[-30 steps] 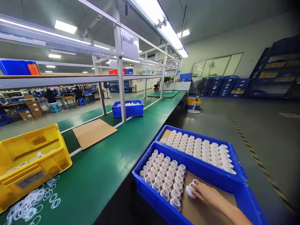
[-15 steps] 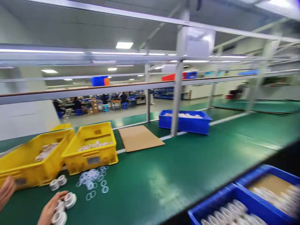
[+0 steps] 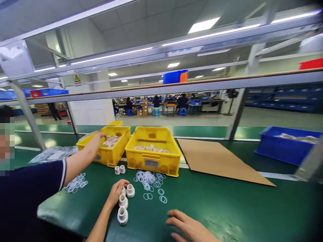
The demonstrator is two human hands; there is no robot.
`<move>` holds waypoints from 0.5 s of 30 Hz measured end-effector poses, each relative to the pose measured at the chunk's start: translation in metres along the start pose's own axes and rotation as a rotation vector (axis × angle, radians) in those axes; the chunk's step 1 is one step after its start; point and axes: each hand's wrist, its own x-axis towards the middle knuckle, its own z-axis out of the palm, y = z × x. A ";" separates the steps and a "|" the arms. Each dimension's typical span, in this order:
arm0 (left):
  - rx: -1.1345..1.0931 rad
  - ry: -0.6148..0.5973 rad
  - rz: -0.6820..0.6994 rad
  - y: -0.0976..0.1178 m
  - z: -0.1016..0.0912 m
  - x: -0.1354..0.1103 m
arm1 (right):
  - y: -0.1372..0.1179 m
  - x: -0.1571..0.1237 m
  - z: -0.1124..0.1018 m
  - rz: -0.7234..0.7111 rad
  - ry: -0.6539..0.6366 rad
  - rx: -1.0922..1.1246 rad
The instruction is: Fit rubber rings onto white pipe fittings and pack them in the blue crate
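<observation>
My left hand [image 3: 118, 193] is at a cluster of white flanged plastic fittings on the green bench, its fingers curled round the rear fitting [image 3: 123, 191], which is partly hidden. Beside that stands another fitting [image 3: 130, 190], and two more, a middle fitting [image 3: 123, 201] and a front fitting [image 3: 122, 215], line up toward me. My right hand [image 3: 188, 226] hovers over the bench at the lower middle, fingers apart and holding nothing. Between and beyond my hands lie a pile of thin white rings [image 3: 146, 178] and several loose rings [image 3: 163, 199].
A co-worker's arm [image 3: 84, 158] reaches from the left into a yellow bin [image 3: 111, 157] of white parts. Another yellow bin [image 3: 161, 168], a cardboard sheet [image 3: 217, 158] and a blue bin [image 3: 280, 149] stand farther right. Two small fittings [image 3: 119, 169] sit before the yellow bins. A metal post [image 3: 238, 114] rises behind.
My view has swung left, so the blue bins at the lower right are gone from sight. My right hand has come into view. The co-worker's hand has moved into the left yellow bin.
</observation>
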 end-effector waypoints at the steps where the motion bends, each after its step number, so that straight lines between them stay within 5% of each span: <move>1: -0.008 0.004 -0.002 -0.002 0.000 -0.001 | -0.019 0.028 0.001 -0.047 -0.033 0.027; 6: -0.051 0.005 -0.026 -0.010 0.002 -0.002 | -0.075 0.112 0.025 -0.162 -0.096 0.060; 15: -0.072 -0.038 -0.039 -0.011 -0.002 0.005 | -0.075 0.159 0.064 -0.296 -0.064 -0.155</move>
